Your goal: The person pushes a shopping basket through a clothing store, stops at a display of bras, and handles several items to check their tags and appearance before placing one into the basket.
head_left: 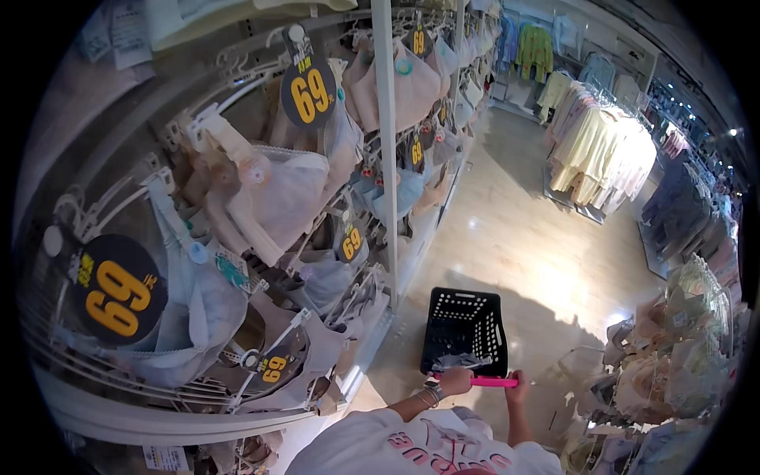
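Below me is a black perforated plastic shopping basket (435,331) with a bright pink handle (492,381). My left hand (454,381), with a watch and bracelet on its wrist, is closed round the left part of the handle. At the handle's right end, my right hand (518,388) is closed round it too. A crumpled greyish garment (461,361) lies inside the basket, at the side nearest me; its kind is hard to make out.
A tall rack of pastel bras (285,186) on hangers, with round dark price tags (119,289), lines my left. A white post (385,142) stands in it. Hanging clothes (602,150) stand ahead to the right; more bras (649,364) hang at near right. Pale floor (507,229) runs between.
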The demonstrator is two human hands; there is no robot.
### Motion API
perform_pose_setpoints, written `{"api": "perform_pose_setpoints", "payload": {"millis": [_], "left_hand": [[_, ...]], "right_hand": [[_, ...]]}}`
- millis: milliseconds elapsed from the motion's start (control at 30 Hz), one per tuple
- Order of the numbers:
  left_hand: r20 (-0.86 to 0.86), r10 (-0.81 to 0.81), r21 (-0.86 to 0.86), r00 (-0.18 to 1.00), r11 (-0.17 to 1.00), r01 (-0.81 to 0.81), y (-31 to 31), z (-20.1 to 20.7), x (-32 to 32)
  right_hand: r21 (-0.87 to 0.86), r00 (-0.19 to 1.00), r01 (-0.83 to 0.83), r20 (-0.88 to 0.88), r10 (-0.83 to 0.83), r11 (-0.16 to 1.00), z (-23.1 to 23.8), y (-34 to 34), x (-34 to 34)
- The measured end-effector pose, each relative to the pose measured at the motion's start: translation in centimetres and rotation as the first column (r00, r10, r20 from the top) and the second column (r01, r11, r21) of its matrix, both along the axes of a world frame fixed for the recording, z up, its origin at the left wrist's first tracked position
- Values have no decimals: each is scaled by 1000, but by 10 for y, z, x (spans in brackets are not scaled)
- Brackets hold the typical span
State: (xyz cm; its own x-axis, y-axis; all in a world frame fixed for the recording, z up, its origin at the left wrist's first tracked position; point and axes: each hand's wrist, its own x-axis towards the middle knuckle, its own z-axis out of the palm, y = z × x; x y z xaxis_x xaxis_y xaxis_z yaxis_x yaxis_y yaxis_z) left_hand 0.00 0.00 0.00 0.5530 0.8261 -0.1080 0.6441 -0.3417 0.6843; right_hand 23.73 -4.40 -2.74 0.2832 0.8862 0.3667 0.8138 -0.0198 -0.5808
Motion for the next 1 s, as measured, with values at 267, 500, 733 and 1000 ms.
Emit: {"api": "perform_pose_setpoints", "payload": {"millis": [267,500,733,1000], "left_hand": [[20,42,-27,999,999,-41,38,18,-16],[62,99,-19,993,995,-98,84,19,-16],[143,157,48,977,985,-165,137,27,-16],[64,127,143,990,981,-135,205,30,-2]], "right_hand": [[-22,997,26,-72,-27,999,13,37,-29],[-46,992,97,-82,-100,994,17,74,-37],[29,989,101,-111,-97,995,29,114,-47],[67,986,68,-160,-56,995,16,165,-35]]}}
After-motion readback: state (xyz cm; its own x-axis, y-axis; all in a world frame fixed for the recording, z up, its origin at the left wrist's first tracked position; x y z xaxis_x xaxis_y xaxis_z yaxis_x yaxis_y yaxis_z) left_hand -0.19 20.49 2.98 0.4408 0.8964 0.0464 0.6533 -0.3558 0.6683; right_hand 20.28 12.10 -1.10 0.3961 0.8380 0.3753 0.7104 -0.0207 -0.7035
